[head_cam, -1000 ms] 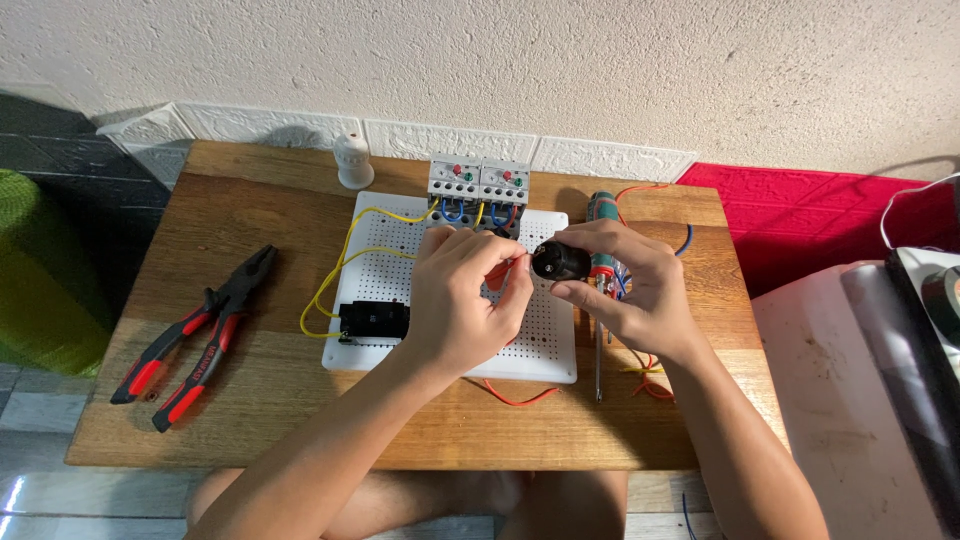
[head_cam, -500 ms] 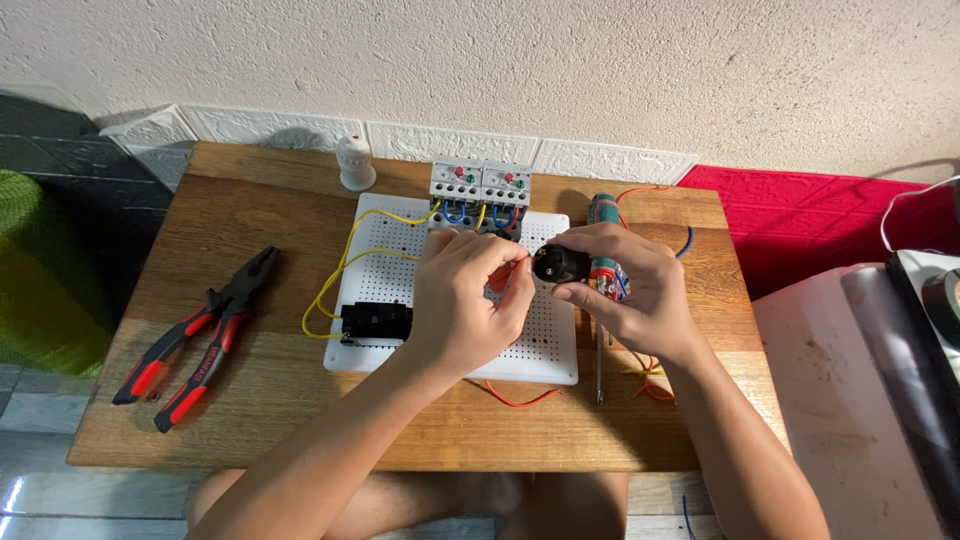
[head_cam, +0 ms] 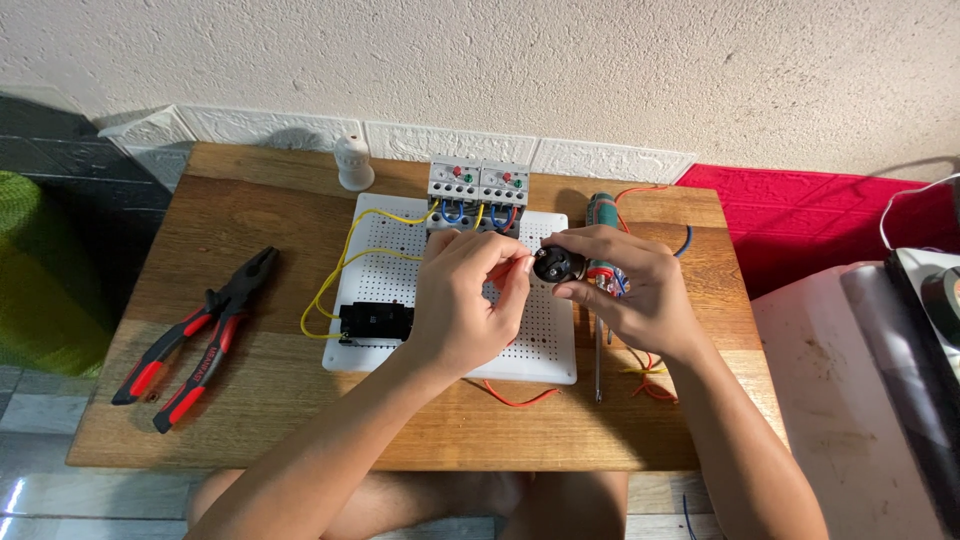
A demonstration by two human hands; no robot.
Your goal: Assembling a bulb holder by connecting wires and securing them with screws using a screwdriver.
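A rough plastered wall with a white moulded strip runs behind a small wooden table, and a red mat lies past the table's far right corner. Over the table the right hand has its fingers closed around a small round black part, thumb underneath. The left hand meets it from the left, its fingertips pinched together right at the part's edge; whether they hold a wire end there is too small to tell. Directly beneath both hands lies a white perforated board. Just beyond the grip, at the board's far edge, stand two grey switch blocks with yellow and blue wires. Left of the left wrist a black box sits on the board, joined to yellow wire. A green-handled screwdriver lies under the right hand, its shaft pointing toward the person. Well to the left of the grip rest red-handled pliers, and a white lamp holder stands near the wall.
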